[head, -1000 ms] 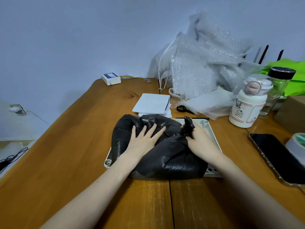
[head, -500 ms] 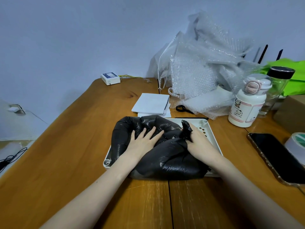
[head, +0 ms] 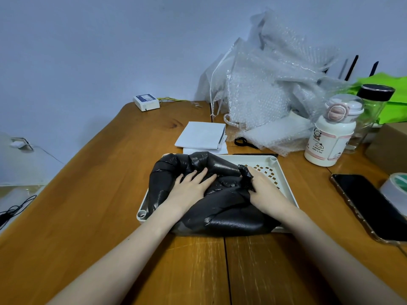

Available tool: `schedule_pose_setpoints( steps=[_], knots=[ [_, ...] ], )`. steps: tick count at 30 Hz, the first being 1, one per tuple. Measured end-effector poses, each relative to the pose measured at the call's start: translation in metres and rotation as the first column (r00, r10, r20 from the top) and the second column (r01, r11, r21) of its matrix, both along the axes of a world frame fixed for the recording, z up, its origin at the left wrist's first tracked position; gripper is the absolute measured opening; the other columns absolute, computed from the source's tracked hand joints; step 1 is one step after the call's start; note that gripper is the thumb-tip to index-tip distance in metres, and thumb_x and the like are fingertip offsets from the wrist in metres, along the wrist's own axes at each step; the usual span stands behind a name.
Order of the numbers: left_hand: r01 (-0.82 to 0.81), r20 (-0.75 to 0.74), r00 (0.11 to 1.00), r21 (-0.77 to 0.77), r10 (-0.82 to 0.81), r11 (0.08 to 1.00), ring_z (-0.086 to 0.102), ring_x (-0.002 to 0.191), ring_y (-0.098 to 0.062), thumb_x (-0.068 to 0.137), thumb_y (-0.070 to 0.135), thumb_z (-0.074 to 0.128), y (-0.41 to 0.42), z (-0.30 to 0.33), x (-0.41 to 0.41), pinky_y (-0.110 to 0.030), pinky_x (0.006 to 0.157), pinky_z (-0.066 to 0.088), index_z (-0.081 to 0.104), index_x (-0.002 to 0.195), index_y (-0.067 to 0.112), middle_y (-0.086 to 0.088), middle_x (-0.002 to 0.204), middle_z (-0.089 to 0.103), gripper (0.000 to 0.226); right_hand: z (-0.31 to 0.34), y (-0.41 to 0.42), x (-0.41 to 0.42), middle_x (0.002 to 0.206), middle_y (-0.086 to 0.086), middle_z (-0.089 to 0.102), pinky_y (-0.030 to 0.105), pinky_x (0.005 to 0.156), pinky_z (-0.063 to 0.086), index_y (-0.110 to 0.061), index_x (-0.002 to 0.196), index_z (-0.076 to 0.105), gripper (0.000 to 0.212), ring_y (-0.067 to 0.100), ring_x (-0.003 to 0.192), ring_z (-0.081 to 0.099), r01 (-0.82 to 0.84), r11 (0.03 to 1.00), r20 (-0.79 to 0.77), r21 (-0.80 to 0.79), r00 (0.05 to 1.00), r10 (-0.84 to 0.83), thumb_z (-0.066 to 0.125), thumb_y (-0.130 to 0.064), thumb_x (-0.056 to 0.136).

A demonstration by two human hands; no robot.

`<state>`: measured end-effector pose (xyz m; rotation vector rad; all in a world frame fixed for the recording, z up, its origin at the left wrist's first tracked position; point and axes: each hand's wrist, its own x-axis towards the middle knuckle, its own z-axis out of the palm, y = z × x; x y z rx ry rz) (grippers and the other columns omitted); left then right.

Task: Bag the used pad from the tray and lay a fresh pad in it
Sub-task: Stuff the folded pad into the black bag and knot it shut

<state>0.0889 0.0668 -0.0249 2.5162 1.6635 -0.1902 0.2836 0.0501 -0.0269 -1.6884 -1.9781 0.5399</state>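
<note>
A puffed black plastic bag lies across the white slotted tray on the wooden table. My left hand rests flat on top of the bag, fingers spread. My right hand is closed around the bag's twisted neck near the tray's right side. What is inside the bag is hidden. A folded white pad stack lies just behind the tray.
A heap of bubble wrap and black scissors sit behind the tray. To the right stand a white bottle, a glass jar, a phone and a tape roll. A small white box is at the far left corner.
The bag has flattened and shifted slightly left under my left hand, uncovering more of the tray's slotted right side. My right hand keeps its grip on the neck.
</note>
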Motion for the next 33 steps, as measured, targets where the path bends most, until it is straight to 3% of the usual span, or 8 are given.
schedule_pose_setpoints(
  steps=[7, 12, 19, 21, 24, 27, 30, 33],
  knots=[
    [0.012, 0.013, 1.000, 0.035, -0.013, 0.999, 0.005, 0.147, -0.018, 0.096, 0.056, 0.029, -0.002, 0.001, -0.002, -0.040, 0.116, 0.008, 0.004, 0.151, 0.035, 0.006, 0.161, -0.002, 0.064, 0.000, -0.002, 0.000, 0.098, -0.001, 0.039, 0.028, 0.073, 0.026, -0.012, 0.098, 0.040, 0.026, 0.018, 0.092, 0.031, -0.032, 0.999, 0.133, -0.002, 0.991, 0.032, 0.046, 0.007, 0.082],
    [0.045, 0.020, 0.999, 0.033, -0.045, 0.998, 0.004, 0.147, -0.018, 0.096, 0.054, 0.029, -0.002, 0.001, -0.005, -0.039, 0.115, 0.008, 0.004, 0.151, 0.034, 0.006, 0.161, -0.002, 0.064, 0.005, -0.007, -0.001, 0.117, 0.007, 0.044, 0.030, 0.076, 0.029, -0.009, 0.107, 0.041, 0.033, 0.023, 0.099, 0.034, -0.058, 0.998, 0.322, 0.037, 0.946, 0.043, 0.046, 0.009, 0.079],
    [0.063, 0.076, 0.995, 0.074, -0.069, 0.995, 0.008, 0.147, -0.016, 0.096, 0.056, 0.026, -0.001, -0.003, -0.012, -0.039, 0.115, 0.008, 0.015, 0.149, 0.036, 0.006, 0.161, 0.007, 0.057, 0.004, -0.007, 0.003, 0.119, 0.008, 0.044, 0.035, 0.085, 0.035, -0.007, 0.109, 0.042, 0.035, 0.028, 0.107, 0.039, -0.078, 0.995, 0.439, 0.056, 0.897, 0.046, 0.045, 0.009, 0.079],
    [0.036, 0.191, 0.980, 0.118, -0.058, 0.992, 0.016, 0.145, -0.015, 0.095, 0.059, 0.022, -0.003, -0.002, -0.012, -0.039, 0.114, 0.013, 0.032, 0.145, 0.036, 0.007, 0.159, 0.019, 0.055, 0.006, -0.006, 0.005, 0.113, 0.010, 0.045, 0.035, 0.084, 0.035, -0.007, 0.107, 0.042, 0.032, 0.029, 0.105, 0.040, -0.070, 0.997, 0.379, 0.020, 0.923, 0.057, 0.046, 0.008, 0.079],
    [0.035, 0.275, 0.948, 0.410, -0.161, 0.911, 0.035, 0.135, -0.018, 0.089, 0.056, 0.020, -0.008, 0.004, -0.017, -0.041, 0.106, 0.027, 0.057, 0.128, 0.030, 0.006, 0.146, 0.045, 0.060, 0.020, -0.006, 0.012, 0.101, 0.007, 0.047, 0.036, 0.080, 0.042, -0.007, 0.109, 0.040, 0.034, 0.026, 0.098, 0.048, 0.003, 0.992, -0.063, -0.124, 0.998, -0.011, 0.052, 0.004, 0.079],
    [-0.029, 0.264, 0.948, 0.626, -0.176, 0.780, 0.039, 0.133, -0.022, 0.086, 0.048, 0.036, -0.011, 0.010, -0.024, -0.041, 0.105, 0.022, 0.063, 0.121, 0.028, 0.005, 0.139, 0.052, 0.048, 0.040, -0.012, 0.019, 0.126, 0.010, 0.046, 0.044, 0.103, 0.040, -0.013, 0.129, 0.036, 0.058, 0.027, 0.120, 0.045, 0.170, 0.985, -0.307, -0.035, 0.936, -0.172, 0.062, -0.008, 0.077],
    [-0.068, 0.237, 0.970, 0.477, -0.054, 0.876, 0.017, 0.146, -0.022, 0.082, 0.064, 0.026, -0.008, 0.012, -0.028, -0.047, 0.116, 0.007, 0.040, 0.141, 0.034, 0.004, 0.155, 0.030, 0.068, 0.064, -0.031, -0.001, 0.141, 0.008, 0.036, 0.041, 0.113, 0.025, -0.015, 0.138, 0.033, 0.065, 0.021, 0.134, 0.029, 0.302, 0.898, -0.357, 0.321, 0.916, -0.180, 0.055, -0.009, 0.077],
    [-0.070, 0.161, 0.987, 0.263, 0.028, 0.962, 0.006, 0.148, -0.020, 0.079, 0.071, 0.016, -0.004, 0.005, -0.025, -0.049, 0.117, 0.001, 0.018, 0.149, 0.036, 0.004, 0.160, 0.014, 0.079, 0.078, -0.041, -0.042, 0.140, 0.007, 0.041, 0.032, 0.112, 0.022, -0.011, 0.135, 0.040, 0.059, 0.019, 0.132, 0.032, 0.036, 0.859, -0.160, 0.511, 0.986, 0.054, 0.047, -0.015, 0.077]
  ],
)
